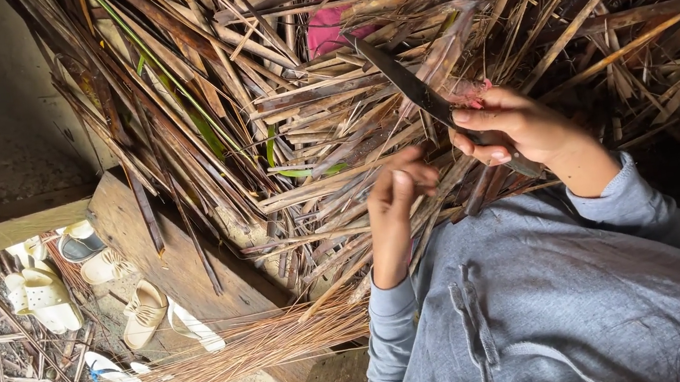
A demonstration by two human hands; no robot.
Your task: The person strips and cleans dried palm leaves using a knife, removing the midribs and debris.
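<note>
R hand (505, 130) is closing tight round the handle of a long dark knife (407, 85), thumb on top, blade running up-left into the heap of dry palm leaf strips (321, 130). L hand (399, 191) is sitting just beside the blade, fingers curled in and pinching a thin strip from the heap, though exactly which one is hard to tell w/ so many crossing.

Risks, as I'm judging them:
- L fingers are lying near the cutting edge; if the blade is skipping off a tough rib or the strip is giving way suddenly, it could be running into them.
- Strips are overlapping & springy, so the knife may be catching a neighbouring piece and twisting in the grip.
- The heap is resting partly over the person's lap in the grey top (559, 311), so a downward slip is heading toward the body.
- Stripped thin ribs (255, 345) are piling loosely at the edge of the wooden platform (178, 262), above the sandals (47, 296) on the ground; a nudge could be sending them off.
</note>
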